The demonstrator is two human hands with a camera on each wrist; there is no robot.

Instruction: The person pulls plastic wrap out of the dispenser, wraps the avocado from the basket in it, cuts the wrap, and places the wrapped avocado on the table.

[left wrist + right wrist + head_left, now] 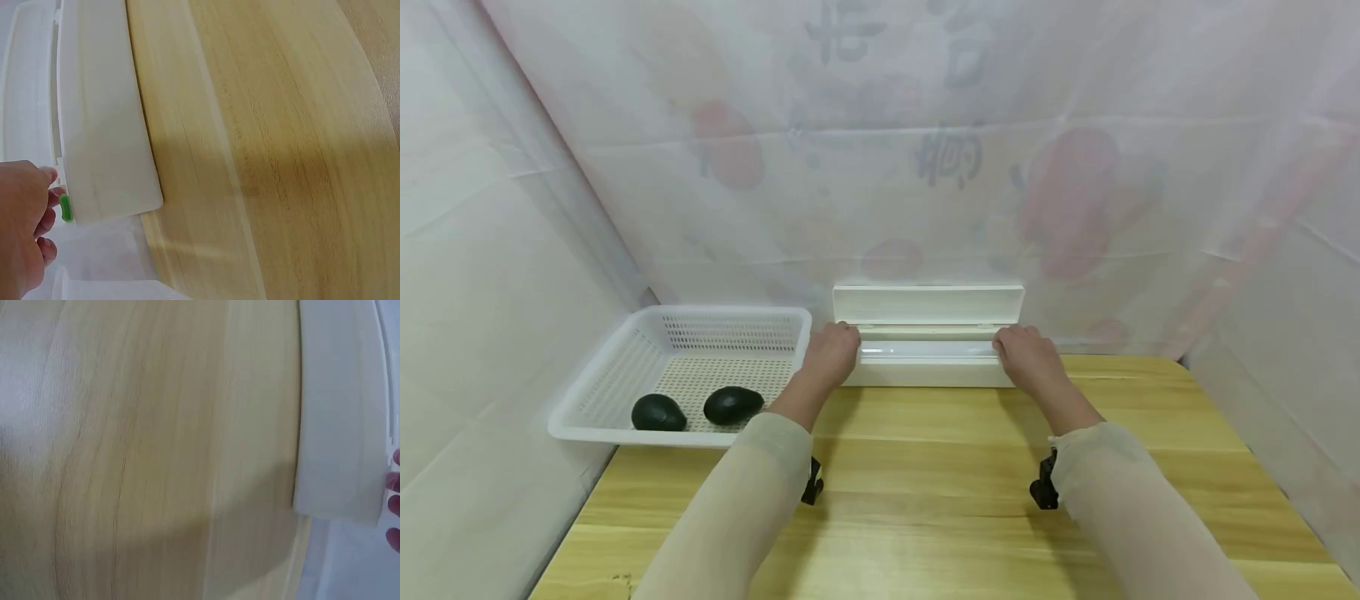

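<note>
A long white dispenser box [928,374] stands at the back of the wooden table [925,492], its lid [928,302] raised and a clear roll [928,350] lying inside. My left hand [831,350] curls over the box's left end. My right hand [1028,354] curls over the right end. In the left wrist view the left hand [22,219] has its fingertips against the edge of the box [103,125], beside a small green piece [65,208]. The right wrist view shows the box [340,425] with only the right fingertips [392,501] at the frame's edge.
A white perforated basket [587,432] sits at the left of the box, holding two dark avocados [658,413] [733,405]. White sheeting hangs close behind and on both sides. Bare wood runs from the box to the table's front edge.
</note>
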